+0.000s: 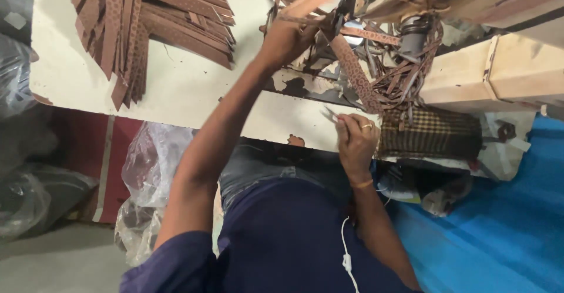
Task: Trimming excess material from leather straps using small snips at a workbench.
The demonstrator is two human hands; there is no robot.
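My left hand [288, 34] reaches up over the white table [176, 87] to the sewing machine [405, 11]. Its fingers are blurred and closed on the top end of a brown patterned strap [355, 72]. That strap runs down at a slant towards the table's near edge. My right hand [355, 143], with a ring and a bangle, sits at that edge beside the strap's lower end. It grips small metal snips [329, 115], whose tips point up and left.
A fanned pile of brown patterned straps [147, 22] lies on the table's left part. Loose strap scraps [405, 75] hang by the machine above a checked cloth [432, 133]. There is a blue sheet [505, 222] at right, plastic bags [147, 175] below the table, and wooden beams [505, 69] at top right.
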